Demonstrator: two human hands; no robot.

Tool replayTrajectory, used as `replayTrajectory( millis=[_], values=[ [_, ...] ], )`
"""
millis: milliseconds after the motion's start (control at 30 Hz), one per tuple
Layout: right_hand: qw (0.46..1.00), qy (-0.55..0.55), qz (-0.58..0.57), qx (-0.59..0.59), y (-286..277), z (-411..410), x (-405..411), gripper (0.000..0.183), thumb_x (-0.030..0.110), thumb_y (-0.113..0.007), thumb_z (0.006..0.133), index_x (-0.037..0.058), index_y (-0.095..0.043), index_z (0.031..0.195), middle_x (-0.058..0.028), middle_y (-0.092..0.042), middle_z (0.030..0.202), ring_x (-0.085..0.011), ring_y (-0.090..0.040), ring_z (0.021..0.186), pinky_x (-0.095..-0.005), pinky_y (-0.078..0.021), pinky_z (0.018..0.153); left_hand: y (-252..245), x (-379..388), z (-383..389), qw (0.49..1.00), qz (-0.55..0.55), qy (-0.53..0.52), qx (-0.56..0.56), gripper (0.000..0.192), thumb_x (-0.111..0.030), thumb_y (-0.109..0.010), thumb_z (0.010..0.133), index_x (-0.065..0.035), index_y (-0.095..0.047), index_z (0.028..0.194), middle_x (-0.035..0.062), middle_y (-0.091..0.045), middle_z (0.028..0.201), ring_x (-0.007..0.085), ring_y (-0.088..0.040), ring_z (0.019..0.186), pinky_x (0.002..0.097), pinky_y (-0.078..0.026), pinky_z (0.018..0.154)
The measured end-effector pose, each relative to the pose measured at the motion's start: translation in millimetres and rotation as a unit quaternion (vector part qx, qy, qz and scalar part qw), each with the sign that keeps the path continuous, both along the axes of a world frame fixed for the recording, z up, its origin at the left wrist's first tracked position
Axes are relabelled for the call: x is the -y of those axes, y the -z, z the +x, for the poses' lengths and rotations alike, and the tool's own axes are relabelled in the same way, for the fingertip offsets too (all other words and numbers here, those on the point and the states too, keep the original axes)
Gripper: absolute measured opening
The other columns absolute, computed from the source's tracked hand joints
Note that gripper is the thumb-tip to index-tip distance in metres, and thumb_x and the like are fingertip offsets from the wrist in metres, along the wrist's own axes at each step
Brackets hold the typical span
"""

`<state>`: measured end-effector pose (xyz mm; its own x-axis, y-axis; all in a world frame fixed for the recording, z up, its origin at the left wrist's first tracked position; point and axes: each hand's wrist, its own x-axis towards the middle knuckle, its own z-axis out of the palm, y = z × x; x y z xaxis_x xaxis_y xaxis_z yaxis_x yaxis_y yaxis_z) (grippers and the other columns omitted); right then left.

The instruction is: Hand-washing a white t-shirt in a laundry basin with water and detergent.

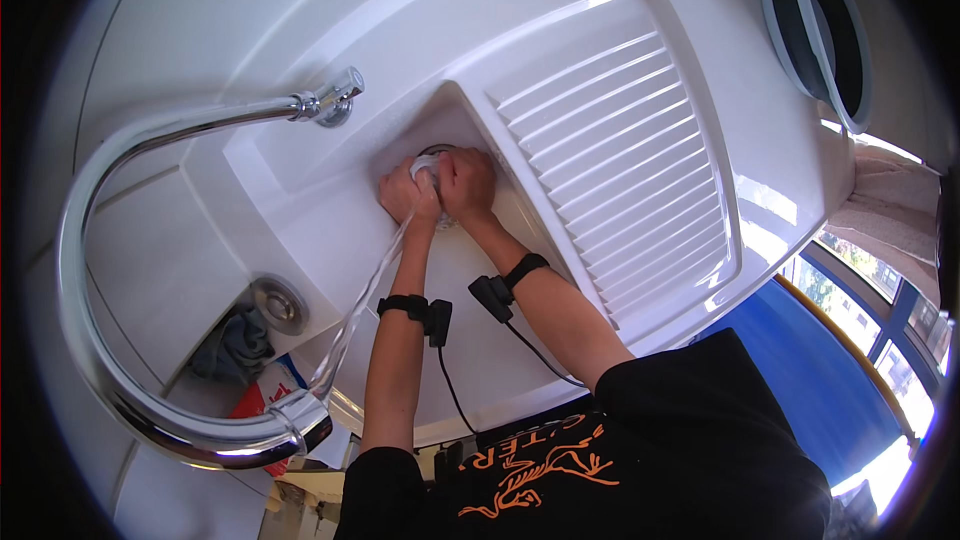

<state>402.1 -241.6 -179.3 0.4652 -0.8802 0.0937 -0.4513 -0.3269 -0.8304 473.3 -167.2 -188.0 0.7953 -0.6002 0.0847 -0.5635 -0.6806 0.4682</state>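
Deep in the white laundry sink (pixel 315 217), my left hand (pixel 409 191) and my right hand (pixel 466 184) are close together, both gripping a wet, whitish cloth (pixel 427 165). A stream of water (pixel 365 296) runs from the spout of the curved chrome faucet (pixel 112 157) down to my hands. Part of the cloth shows between the fingers; the rest is hidden by my hands. Behind them, the rim of a round metal drain (pixel 437 149) is partly visible.
A ribbed washboard (pixel 630 150) is moulded into the sink's right side. A collapsible basin (pixel 795 30) stands at the upper right. At the left are a round metal strainer (pixel 280 305), a dark grey cloth (pixel 234 345) and a red-and-white packet (pixel 259 397). Cables run from both wrist straps.
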Motion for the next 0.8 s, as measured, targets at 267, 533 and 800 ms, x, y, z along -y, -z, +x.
replayTrajectory(
  millis=[267, 533, 800],
  values=[
    [1.000, -0.005, -0.004, -0.012, 2.4, -3.1, 0.1, 0.026, 0.017, -0.050, 0.090, 0.0034, -0.062, 0.072, -0.0161, -0.061, 0.074, -0.0358, -0.058, 0.076, -0.0462, -0.0428, 0.071, 0.0, -2.9, -2.5, 1.000, 0.013, 0.016, -0.019, 0.038, -0.026, -0.045, 0.086, 0.0029, -0.067, 0.098, 0.0240, -0.065, 0.087, 0.0430, -0.057, 0.079, 0.0525, -0.044, 0.075],
    [1.000, 0.006, -0.002, -0.016, 2.6, -1.2, -0.8, 0.025, 0.016, -0.051, 0.090, 0.0036, -0.060, 0.070, -0.0159, -0.060, 0.072, -0.0357, -0.057, 0.074, -0.0461, -0.0428, 0.070, 5.1, -4.6, -1.1, 1.000, -0.006, 0.018, 0.007, 0.037, -0.026, -0.047, 0.086, 0.0021, -0.067, 0.098, 0.0229, -0.066, 0.087, 0.0429, -0.057, 0.079, 0.0526, -0.044, 0.075],
    [1.000, -0.004, -0.001, -0.023, 5.3, -1.1, -1.2, 0.025, 0.016, -0.051, 0.089, 0.0036, -0.059, 0.070, -0.0158, -0.059, 0.071, -0.0357, -0.057, 0.073, -0.0459, -0.0430, 0.070, 0.4, -2.8, -1.3, 1.000, -0.001, 0.012, -0.004, 0.038, -0.026, -0.047, 0.085, 0.0028, -0.068, 0.098, 0.0235, -0.066, 0.089, 0.0439, -0.057, 0.080, 0.0526, -0.044, 0.076]
  ],
)
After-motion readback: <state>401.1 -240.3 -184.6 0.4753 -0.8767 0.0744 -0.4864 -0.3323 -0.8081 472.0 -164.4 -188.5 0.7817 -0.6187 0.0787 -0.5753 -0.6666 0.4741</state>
